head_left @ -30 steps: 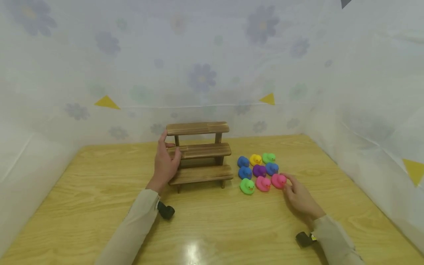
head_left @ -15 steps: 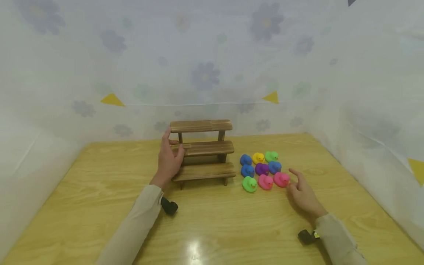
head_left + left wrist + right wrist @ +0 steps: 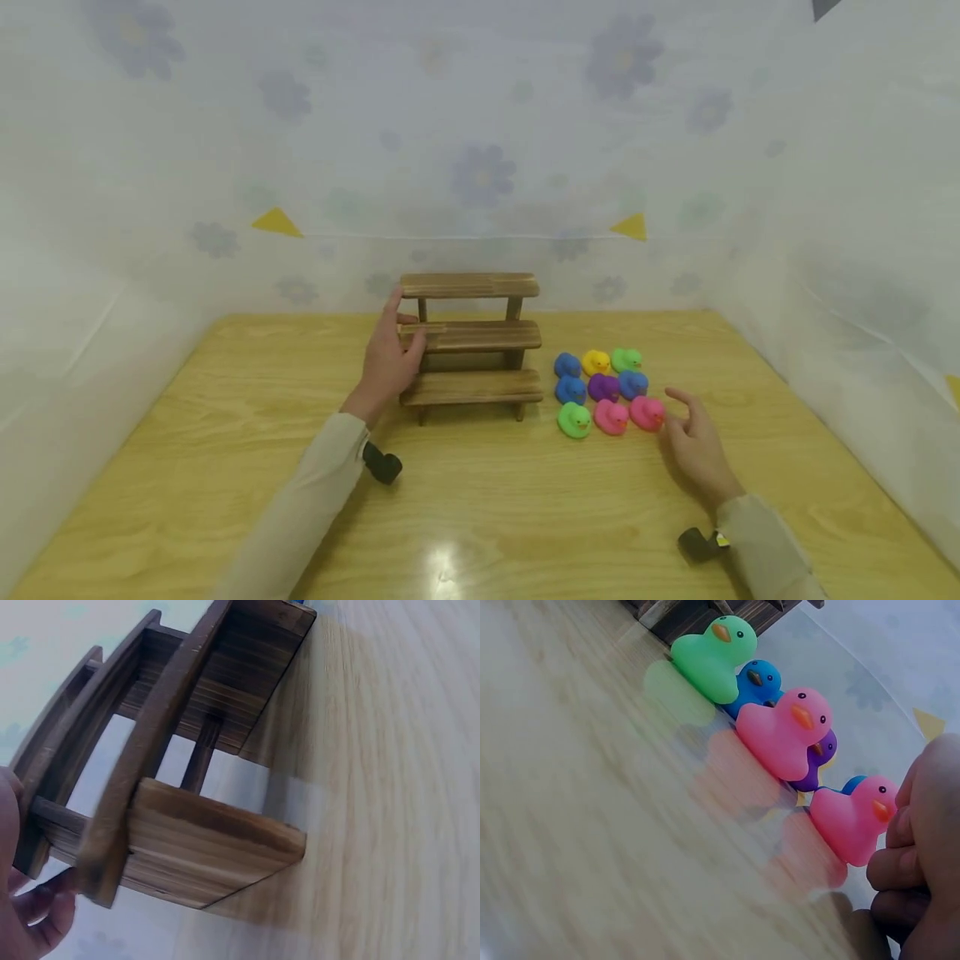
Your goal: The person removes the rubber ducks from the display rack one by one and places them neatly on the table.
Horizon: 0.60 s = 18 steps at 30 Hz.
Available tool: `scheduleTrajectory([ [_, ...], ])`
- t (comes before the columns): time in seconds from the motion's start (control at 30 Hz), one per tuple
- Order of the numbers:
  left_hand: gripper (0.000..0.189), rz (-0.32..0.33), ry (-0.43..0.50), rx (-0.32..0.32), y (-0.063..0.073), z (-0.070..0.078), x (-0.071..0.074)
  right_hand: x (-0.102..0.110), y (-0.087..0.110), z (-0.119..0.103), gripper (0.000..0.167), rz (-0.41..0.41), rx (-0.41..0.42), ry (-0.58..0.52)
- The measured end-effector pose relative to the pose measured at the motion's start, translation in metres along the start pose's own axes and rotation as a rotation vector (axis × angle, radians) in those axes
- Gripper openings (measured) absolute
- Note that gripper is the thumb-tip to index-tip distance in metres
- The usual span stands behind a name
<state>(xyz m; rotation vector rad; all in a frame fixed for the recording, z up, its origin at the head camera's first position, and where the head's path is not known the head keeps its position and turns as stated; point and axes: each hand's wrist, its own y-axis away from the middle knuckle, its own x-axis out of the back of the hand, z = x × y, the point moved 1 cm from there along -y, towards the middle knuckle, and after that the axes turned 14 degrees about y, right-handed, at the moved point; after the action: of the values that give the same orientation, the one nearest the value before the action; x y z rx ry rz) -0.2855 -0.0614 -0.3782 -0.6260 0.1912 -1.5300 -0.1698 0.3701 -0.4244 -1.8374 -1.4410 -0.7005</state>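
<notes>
I see the left hand point(image 3: 388, 360) upright against the left end of the wooden step shelf point(image 3: 471, 340), which stands toward the table's point(image 3: 187, 467) far edge, thumb curled on the middle step, fingers reaching to the top one. The right hand point(image 3: 696, 446) rests on the table just beside the pink duck point(image 3: 647, 412), index finger lifted, the others loosely curled, holding nothing.

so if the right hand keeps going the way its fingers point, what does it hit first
Probably the nearest pink duck: the right hand lies just beside it, fingers aimed up and left at the cluster. The gap looks small, though depth is unclear.
</notes>
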Motion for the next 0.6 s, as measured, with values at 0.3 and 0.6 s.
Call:
scheduleTrajectory([
  [0.3, 0.075, -0.102, -0.046, 0.096, 0.007, 0.011, 0.010, -0.003, 0.000, 0.002, 0.043, 0.032, -0.002, 0.048],
  [0.6, 0.074, -0.131, -0.129, 0.101, 0.012, 0.017, 0.011, 0.000, 0.004, 0.006, 0.049, -0.009, -0.054, 0.033],
])
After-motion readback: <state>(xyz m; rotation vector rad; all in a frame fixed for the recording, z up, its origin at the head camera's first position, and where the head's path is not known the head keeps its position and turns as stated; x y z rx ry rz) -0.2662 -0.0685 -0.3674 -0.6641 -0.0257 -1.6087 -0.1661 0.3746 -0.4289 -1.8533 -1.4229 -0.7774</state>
